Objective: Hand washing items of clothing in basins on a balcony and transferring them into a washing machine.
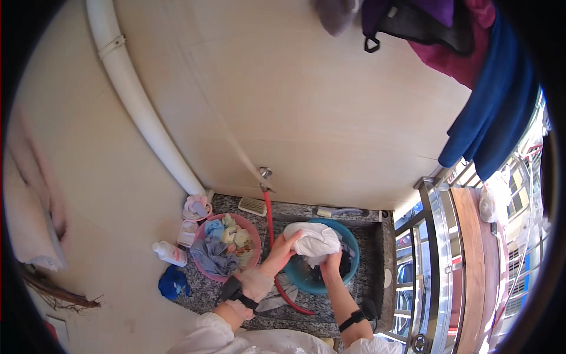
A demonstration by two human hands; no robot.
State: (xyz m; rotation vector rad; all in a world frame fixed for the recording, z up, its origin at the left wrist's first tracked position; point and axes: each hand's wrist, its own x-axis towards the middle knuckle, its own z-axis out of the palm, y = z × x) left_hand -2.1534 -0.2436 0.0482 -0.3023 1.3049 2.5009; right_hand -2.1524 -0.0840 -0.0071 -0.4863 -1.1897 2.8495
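Observation:
A bunched white cloth point(317, 241) is held up over a teal basin point(308, 288) on the dark stone sink. My left hand point(285, 250) grips the cloth's left side, its thumb pressed on top. At the lower right, my right hand point(332, 265) is closed around the other end of it. Dark wet cloth point(346, 255) shows inside the basin, partly hidden by my hands. Left of my left forearm stands a pink basin point(257, 238) with blue, yellow and pale clothes point(221, 248) in it.
A red hose point(270, 215) runs from the wall tap point(265, 173) between the basins. A white bottle point(170, 252), blue cloth point(173, 282), scrub brush point(253, 206) and long-handled brush point(340, 211) lie around. Metal railing point(439, 236) borders the right; garments point(483, 100) hang above.

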